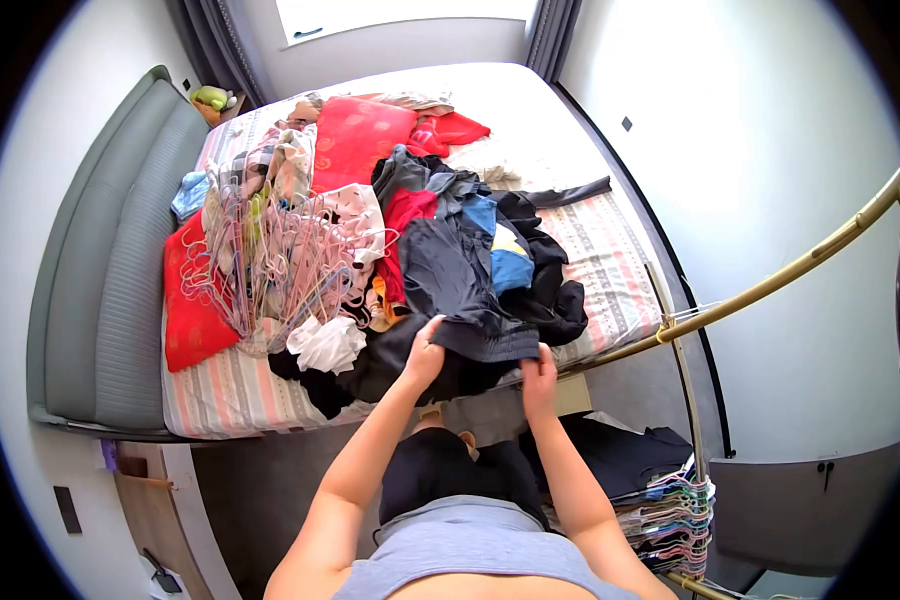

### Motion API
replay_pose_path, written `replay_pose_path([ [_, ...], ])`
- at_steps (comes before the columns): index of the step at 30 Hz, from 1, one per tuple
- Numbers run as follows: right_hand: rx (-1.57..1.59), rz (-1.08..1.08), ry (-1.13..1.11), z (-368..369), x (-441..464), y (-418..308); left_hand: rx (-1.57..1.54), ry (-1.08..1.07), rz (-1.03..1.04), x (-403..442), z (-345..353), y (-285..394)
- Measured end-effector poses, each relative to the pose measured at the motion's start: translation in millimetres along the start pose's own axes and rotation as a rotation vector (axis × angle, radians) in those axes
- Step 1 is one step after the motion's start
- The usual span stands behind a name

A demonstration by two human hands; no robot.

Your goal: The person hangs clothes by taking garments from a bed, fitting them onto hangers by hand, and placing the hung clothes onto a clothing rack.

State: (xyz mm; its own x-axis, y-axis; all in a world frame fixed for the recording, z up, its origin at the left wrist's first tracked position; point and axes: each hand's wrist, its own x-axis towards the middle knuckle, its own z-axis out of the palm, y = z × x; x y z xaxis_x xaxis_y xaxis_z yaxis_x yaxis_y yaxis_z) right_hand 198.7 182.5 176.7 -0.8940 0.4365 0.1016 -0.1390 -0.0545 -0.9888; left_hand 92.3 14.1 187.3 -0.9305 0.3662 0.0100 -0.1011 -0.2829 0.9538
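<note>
A pair of dark pants (452, 270) with a ribbed elastic waistband stretches from the bed's near edge up onto the clothes pile. My left hand (426, 354) is closed on one end of the waistband. Its other end is pinched in my right hand (539, 378). The waistband is spread flat between the two hands, while the legs lie on the pile. Beyond and beside the pants are black clothes (555, 300), a blue garment (511, 268) and a red garment (402, 225).
Many tangled hangers (280, 255) lie on the striped bed (620, 265), near a white crumpled cloth (327, 344) and red pillows (360, 135). A gold rack (770, 285) curves along the right, with stacked hangers (670, 525) below. A padded headboard (120, 270) borders the left.
</note>
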Motion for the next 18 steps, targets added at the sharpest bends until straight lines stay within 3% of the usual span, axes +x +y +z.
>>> replay_pose_path([
  [1, -0.116, -0.049, -0.027, 7.9, 0.5, -0.7, -0.122, -0.055, -0.099, -4.9, 4.2, 7.7],
  [3, -0.653, -0.286, -0.037, 20.6, 0.8, 11.0, -0.155, -0.141, -0.182, -23.5, 15.6, 42.7],
  [5, -0.767, -0.383, 0.104, 36.1, -2.7, 26.6, -0.01, -0.192, -0.1, -40.2, 15.9, 60.8],
  [7, -0.768, -0.297, -0.045, 39.4, -5.1, 53.8, -0.064, -0.141, -0.006, -56.1, -8.7, 68.5],
  [8, -0.784, -0.326, -0.054, 39.0, -7.0, 62.7, -0.106, 0.007, 0.005, -61.0, -22.5, 70.4],
  [9, -0.76, -0.22, -0.028, 44.3, -8.5, 66.8, -0.046, 0.137, 0.066, -66.2, -39.3, 76.4],
  [11, -0.769, -0.063, 0.003, 53.4, -10.8, 85.3, -0.228, 0.415, 0.084, -75.9, -77.2, 80.1],
  [13, -0.7, 0.113, -0.217, 68.5, -11.2, 93.8, -0.254, 0.666, 0.141, -87.1, -134.2, 63.6],
  [15, -0.689, 0.251, -0.586, 99.7, -12.6, 97.1, -0.112, 0.9, 0.176, -105.3, -205.4, 39.6],
  [18, -0.437, 0.468, -0.916, 172.2, -34.0, 84.4, -0.085, 1.206, 0.207, -140.5, -266.4, 76.9],
])
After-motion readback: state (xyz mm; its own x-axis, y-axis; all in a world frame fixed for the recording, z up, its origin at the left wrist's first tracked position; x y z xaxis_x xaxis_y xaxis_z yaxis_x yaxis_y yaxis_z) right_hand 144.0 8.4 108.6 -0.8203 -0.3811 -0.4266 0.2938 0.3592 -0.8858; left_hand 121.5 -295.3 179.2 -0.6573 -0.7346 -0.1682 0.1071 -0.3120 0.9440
